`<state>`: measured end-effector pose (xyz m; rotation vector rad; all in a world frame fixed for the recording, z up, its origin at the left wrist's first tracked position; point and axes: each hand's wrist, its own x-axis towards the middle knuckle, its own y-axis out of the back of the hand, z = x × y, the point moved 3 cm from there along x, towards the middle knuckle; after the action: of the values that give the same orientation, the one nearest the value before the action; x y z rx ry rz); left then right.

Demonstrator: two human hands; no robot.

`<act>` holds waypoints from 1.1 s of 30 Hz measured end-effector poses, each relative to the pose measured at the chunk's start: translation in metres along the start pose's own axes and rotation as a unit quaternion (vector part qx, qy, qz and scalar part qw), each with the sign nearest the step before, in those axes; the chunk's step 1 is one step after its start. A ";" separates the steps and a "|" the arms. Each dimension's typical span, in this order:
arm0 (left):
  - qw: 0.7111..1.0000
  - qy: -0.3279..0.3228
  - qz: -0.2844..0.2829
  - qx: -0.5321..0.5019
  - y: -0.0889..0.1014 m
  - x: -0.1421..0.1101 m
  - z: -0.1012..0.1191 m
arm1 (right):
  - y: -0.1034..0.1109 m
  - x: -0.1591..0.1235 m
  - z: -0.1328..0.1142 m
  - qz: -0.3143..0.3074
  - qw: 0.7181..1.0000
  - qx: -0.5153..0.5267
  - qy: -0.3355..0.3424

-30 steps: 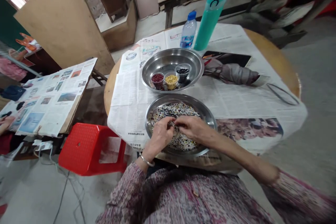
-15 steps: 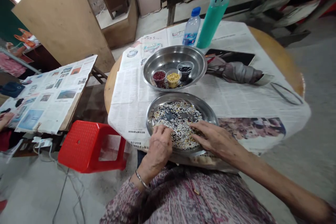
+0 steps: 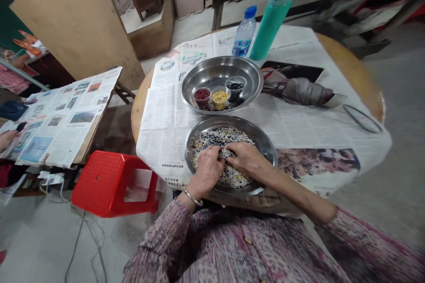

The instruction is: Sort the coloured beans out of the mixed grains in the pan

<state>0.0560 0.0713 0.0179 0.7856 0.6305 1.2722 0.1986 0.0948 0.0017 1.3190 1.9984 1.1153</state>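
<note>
A round steel plate [image 3: 229, 120] holds a heap of mixed white, black and reddish grains [image 3: 226, 137] and sits at the near edge of the table. Both hands are in it. My left hand [image 3: 207, 172] is curled over the near left of the heap, and my right hand [image 3: 249, 159] reaches in from the right. Their fingertips meet in the grains, and what they pinch is hidden. Behind stands a steel bowl [image 3: 221, 63] with small cups of red beans [image 3: 202, 97], yellow grains [image 3: 220, 99] and black beans [image 3: 235, 90].
Newspaper [image 3: 159, 119] covers the round wooden table [image 3: 352, 66]. A water bottle [image 3: 244, 37], teal flask [image 3: 274, 17], folded grey umbrella [image 3: 299, 90] and thin wire loop [image 3: 361, 118] lie beyond. A red stool [image 3: 113, 185] stands left, beside a newspaper-covered table [image 3: 66, 119] with a person's hand [image 3: 5, 139].
My hands have closed together over the middle of the grains, with the right hand sliding left and inward from the plate's near right. The view has shifted slightly.
</note>
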 end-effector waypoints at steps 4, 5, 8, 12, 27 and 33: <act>0.998 0.041 -0.012 -0.055 0.007 -0.001 -0.003 | 0.011 0.000 -0.007 -0.019 0.998 0.054 -0.008; 0.997 0.036 -0.018 -0.063 0.009 -0.004 -0.002 | 0.012 -0.004 -0.007 -0.016 0.998 0.064 0.002; 0.997 0.008 -0.029 -0.077 0.012 -0.017 0.003 | 0.012 -0.022 -0.006 -0.001 0.994 0.089 0.057; 0.995 -0.060 -0.047 -0.068 0.016 -0.039 0.014 | 0.016 -0.045 -0.004 0.032 0.987 0.086 0.132; 0.966 -0.085 -0.196 0.146 0.011 -0.045 0.024 | 0.004 -0.049 -0.001 -0.085 0.981 -0.039 0.170; 0.976 -0.071 -0.131 0.158 0.009 -0.025 0.009 | 0.015 -0.025 0.000 -0.012 0.991 -0.026 0.134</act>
<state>0.0528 0.0461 0.0305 1.0090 0.8020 0.8771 0.2164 0.0749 0.0136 1.1666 2.1506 1.3846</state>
